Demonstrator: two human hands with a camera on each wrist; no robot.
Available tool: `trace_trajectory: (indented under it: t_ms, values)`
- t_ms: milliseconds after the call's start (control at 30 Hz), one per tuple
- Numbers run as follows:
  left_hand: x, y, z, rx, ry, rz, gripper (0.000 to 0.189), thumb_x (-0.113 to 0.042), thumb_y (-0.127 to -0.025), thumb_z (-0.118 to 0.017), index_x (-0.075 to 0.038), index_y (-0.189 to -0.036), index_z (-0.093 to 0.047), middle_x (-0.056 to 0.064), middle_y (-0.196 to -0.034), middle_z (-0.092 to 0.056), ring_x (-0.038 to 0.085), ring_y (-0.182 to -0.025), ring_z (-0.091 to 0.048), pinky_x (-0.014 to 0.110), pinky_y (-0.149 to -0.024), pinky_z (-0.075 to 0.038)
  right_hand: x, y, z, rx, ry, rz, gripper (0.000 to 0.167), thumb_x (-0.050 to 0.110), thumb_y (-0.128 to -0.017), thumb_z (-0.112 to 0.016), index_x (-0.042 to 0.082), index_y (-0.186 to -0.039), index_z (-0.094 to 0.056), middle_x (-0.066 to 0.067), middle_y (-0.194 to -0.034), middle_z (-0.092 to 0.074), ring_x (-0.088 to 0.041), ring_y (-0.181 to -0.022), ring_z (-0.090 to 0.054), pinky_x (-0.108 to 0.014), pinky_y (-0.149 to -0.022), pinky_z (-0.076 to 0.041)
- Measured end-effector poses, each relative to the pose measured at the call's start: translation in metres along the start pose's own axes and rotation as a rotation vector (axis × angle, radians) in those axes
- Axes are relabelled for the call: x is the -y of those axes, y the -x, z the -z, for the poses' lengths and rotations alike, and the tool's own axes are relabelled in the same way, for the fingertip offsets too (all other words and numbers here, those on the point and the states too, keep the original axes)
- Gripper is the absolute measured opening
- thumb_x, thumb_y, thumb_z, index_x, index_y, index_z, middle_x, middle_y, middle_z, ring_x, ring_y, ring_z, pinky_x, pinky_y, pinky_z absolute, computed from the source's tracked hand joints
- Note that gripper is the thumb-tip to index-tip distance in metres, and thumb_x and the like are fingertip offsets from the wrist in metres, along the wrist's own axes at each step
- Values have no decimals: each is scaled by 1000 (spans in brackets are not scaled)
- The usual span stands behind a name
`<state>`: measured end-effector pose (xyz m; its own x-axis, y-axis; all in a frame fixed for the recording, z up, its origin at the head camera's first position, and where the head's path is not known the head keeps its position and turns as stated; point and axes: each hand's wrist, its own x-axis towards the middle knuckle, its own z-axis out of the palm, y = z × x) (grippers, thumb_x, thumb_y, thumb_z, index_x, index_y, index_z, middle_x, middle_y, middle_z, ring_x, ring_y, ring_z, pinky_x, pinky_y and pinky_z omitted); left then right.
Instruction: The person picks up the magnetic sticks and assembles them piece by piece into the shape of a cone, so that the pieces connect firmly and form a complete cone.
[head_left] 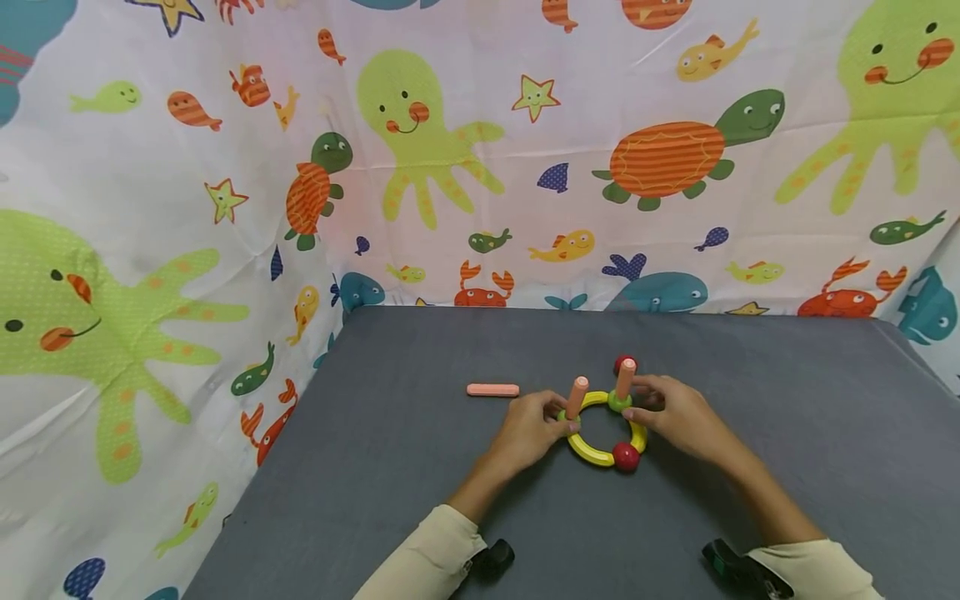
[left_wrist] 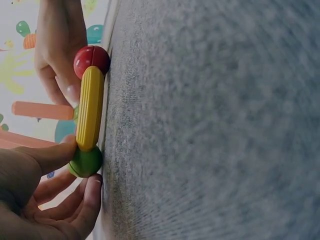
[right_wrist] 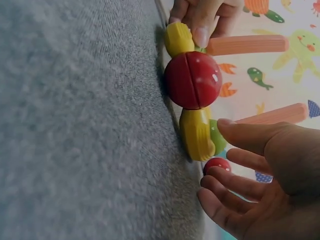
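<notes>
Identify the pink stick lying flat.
It's the loose pink stick on the grey tabletop, left of the yellow ring; the other two sticks stand up from green balls.

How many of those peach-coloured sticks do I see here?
3. The loose stick lies on the table beyond the left hand; the second stick stands up from the yellow ring beside that hand; the third stick stands beside the right hand.
</notes>
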<state>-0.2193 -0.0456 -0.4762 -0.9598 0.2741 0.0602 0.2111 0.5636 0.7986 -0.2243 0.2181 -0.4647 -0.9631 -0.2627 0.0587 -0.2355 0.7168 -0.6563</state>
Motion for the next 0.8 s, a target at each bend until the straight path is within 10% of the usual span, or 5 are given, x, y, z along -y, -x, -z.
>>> trace_trajectory:
  t_ms: [800]
  values:
    - [-1,-11,-1,26,-46,-62,26,-24,-91,-87,-11,-114,-81,0,-100,-77,0,-81,-63,19,-73,-52,-6,-1,-2,-48,8,17,24,21,-93,-84,8,-113,-79,-3,-99,-76,-19,-87,-63,-29,-73,-52]
